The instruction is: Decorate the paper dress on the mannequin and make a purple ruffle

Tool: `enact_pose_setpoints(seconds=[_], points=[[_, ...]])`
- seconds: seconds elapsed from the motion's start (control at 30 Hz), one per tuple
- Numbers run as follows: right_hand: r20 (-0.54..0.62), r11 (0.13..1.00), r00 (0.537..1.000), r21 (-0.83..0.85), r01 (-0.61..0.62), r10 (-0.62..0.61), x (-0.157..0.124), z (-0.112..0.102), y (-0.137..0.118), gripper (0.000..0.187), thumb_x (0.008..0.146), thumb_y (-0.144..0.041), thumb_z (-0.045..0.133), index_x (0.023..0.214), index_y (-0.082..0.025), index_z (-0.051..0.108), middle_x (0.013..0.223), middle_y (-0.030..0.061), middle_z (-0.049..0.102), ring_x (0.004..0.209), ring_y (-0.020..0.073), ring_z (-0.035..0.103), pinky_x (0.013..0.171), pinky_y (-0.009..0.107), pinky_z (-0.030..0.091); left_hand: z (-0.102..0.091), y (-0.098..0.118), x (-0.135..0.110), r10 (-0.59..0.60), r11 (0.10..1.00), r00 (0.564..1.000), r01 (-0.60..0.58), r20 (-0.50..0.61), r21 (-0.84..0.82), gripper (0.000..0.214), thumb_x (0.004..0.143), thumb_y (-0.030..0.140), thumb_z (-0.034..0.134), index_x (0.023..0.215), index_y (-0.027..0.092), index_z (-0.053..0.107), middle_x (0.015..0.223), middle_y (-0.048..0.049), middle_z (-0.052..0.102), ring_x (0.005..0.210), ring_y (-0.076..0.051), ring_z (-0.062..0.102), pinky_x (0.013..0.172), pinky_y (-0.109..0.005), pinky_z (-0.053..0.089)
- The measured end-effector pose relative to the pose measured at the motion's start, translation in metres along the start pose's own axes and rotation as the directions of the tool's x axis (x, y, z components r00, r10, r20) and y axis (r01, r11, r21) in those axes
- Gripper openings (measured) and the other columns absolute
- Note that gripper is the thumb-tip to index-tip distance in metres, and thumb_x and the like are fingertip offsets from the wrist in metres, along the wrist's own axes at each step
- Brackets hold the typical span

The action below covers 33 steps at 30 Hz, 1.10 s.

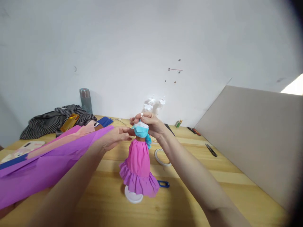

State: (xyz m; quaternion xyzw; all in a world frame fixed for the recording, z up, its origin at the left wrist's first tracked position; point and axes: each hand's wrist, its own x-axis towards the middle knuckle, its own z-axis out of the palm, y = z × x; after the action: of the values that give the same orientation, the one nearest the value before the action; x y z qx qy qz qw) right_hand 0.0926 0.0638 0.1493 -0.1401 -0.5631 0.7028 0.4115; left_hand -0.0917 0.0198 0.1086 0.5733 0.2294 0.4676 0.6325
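Note:
A small dress-form mannequin (141,117) stands upright on a white round base (133,195) at the middle of the table. It wears a pink paper skirt (139,157) with a purple ruffle along the hem. A light-blue crepe paper strip (141,130) wraps its chest, and a blue frill hangs on its right side. My right hand (151,123) is closed around the mannequin's neck and shoulder from behind. At the left edge of the blue strip, my left hand (119,136) has its fingertips closed on the paper. The exact fingertip contact is partly hidden.
Purple and pink paper sheets (54,160) cover the left side, near a striped cloth (54,119) and a flask (85,101). A roll of white tape (163,157), a blue-handled tool (163,184) and thread snips (211,150) lie to the right. Several white mannequins (151,104) stand by the wall.

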Motion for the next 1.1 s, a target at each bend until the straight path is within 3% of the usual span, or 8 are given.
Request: enact_pose_setpoints(seconds=[0.1,0.3,0.47,0.63,0.73,0.87,0.97,1.1], points=[[0.038,0.999,0.999,-0.035,0.005,-0.004,0.001,0.006,0.002,0.026,0.057,-0.031,0.086,0.076,-0.018,0.074,0.069,0.0011,0.073,0.090,0.0186,0.069,0.087,0.033,0.054,0.000,-0.003,0.001,-0.055,0.998,0.976,0.046,0.210,0.044,0.051,0.062,0.051,0.080,0.096,0.013,0.074,0.098,-0.0151,0.071,0.101,-0.029,0.064,0.096,-0.041,0.043],[0.048,0.999,0.999,-0.049,-0.009,0.011,0.006,0.012,0.007,0.029,0.053,-0.034,0.088,0.075,-0.019,0.074,0.068,0.0019,0.073,0.089,0.0195,0.069,0.085,0.034,0.054,-0.002,-0.015,0.001,-0.059,0.995,0.993,0.050,0.106,0.083,0.033,0.066,0.039,0.080,0.092,0.020,0.075,0.095,-0.0105,0.071,0.099,-0.029,0.063,0.095,-0.041,0.045],[0.049,0.997,0.999,-0.080,0.005,-0.001,0.006,0.011,0.005,0.026,0.056,-0.033,0.086,0.075,-0.019,0.075,0.068,0.0015,0.073,0.084,0.0180,0.069,0.080,0.030,0.053,-0.009,-0.007,0.000,-0.032,0.999,0.995,0.028,0.099,0.039,0.038,0.065,0.041,0.081,0.096,0.019,0.074,0.101,-0.0104,0.070,0.099,-0.025,0.062,0.095,-0.037,0.044],[0.089,0.983,0.996,-0.182,0.027,-0.011,0.004,0.010,0.001,0.026,0.061,-0.038,0.084,0.079,-0.020,0.076,0.072,0.0030,0.073,0.081,0.0191,0.068,0.076,0.033,0.052,-0.017,0.015,-0.005,0.081,0.995,0.997,-0.081,0.001,0.058,0.039,0.062,0.047,0.081,0.087,0.017,0.074,0.126,-0.0127,0.061,0.109,-0.028,0.057,0.091,-0.037,0.046],[0.100,0.964,0.995,-0.258,0.055,-0.030,0.003,0.013,-0.002,0.024,0.064,-0.037,0.082,0.081,-0.021,0.077,0.091,0.0058,0.075,0.089,0.0190,0.067,0.081,0.033,0.051,-0.012,0.032,-0.012,0.115,0.978,0.982,-0.086,-0.149,0.188,0.033,0.066,0.043,0.079,0.085,0.016,0.073,0.105,-0.0129,0.069,0.093,-0.025,0.061,0.078,-0.033,0.049],[0.107,0.935,0.992,-0.341,0.097,-0.064,0.002,0.018,-0.004,0.021,0.067,-0.034,0.079,0.086,-0.024,0.077,0.117,0.0055,0.068,0.100,0.0189,0.063,0.084,0.032,0.049,0.004,0.055,-0.020,0.286,0.897,0.901,-0.131,-0.326,0.422,0.020,0.065,0.026,0.078,0.081,0.016,0.073,0.081,-0.0060,0.067,0.072,-0.017,0.057,0.066,-0.027,0.045],[0.094,0.937,0.995,-0.347,0.047,-0.015,0.002,0.020,-0.003,0.023,0.068,-0.036,0.080,0.087,-0.023,0.077,0.095,0.0039,0.074,0.086,0.0158,0.065,0.081,0.031,0.048,0.012,0.067,-0.021,0.379,0.800,0.905,-0.217,-0.191,0.559,0.027,0.065,0.017,0.076,0.091,0.019,0.077,0.080,-0.0045,0.066,0.072,-0.016,0.054,0.068,-0.026,0.044],[0.116,0.940,0.991,-0.341,-0.023,0.067,0.002,0.022,-0.004,0.024,0.067,-0.041,0.080,0.077,-0.020,0.077,0.069,0.0001,0.071,0.070,0.0124,0.062,0.078,0.029,0.048,0.012,0.076,-0.017,0.325,0.729,0.945,-0.220,-0.045,0.649,0.027,0.068,0.011,0.072,0.091,0.024,0.078,0.069,-0.0012,0.059,0.071,-0.016,0.053,0.068,-0.023,0.041]])
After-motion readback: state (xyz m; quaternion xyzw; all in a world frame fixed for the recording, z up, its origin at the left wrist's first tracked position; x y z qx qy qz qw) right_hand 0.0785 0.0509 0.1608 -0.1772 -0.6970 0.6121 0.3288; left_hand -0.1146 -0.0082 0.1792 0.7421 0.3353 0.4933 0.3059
